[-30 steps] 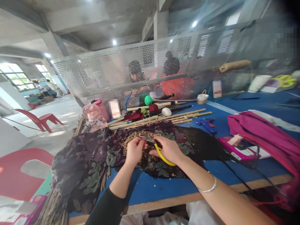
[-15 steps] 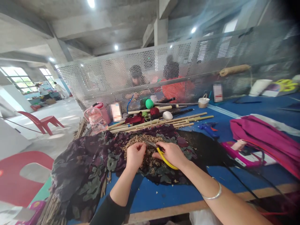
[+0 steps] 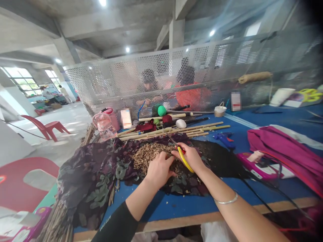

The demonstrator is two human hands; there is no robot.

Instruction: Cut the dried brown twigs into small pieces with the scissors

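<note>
A heap of small, dry, brown plant pieces (image 3: 145,155) lies on a dark flowered cloth (image 3: 93,178). My left hand (image 3: 158,168) rests at the heap's near right side, its thumb apart from its bent fingers; the fingertips are partly hidden. At the right edge of the heap, my right hand (image 3: 190,157) grips scissors (image 3: 185,161) with yellow handles. Their blades point up and left, over the heap's far edge, with nothing visible between them.
Wooden sticks (image 3: 212,125), a green ball (image 3: 162,110) and a white ball (image 3: 180,124) lie behind the cloth. A blue glue gun (image 3: 224,139) and magenta fabric (image 3: 275,143) are at right. A perforated metal screen (image 3: 113,90) crosses the back, with people beyond.
My left hand has gone from a pinch near the blades to a spread thumb lower on the heap's right. My right hand has lifted the scissors slightly up and right.
</note>
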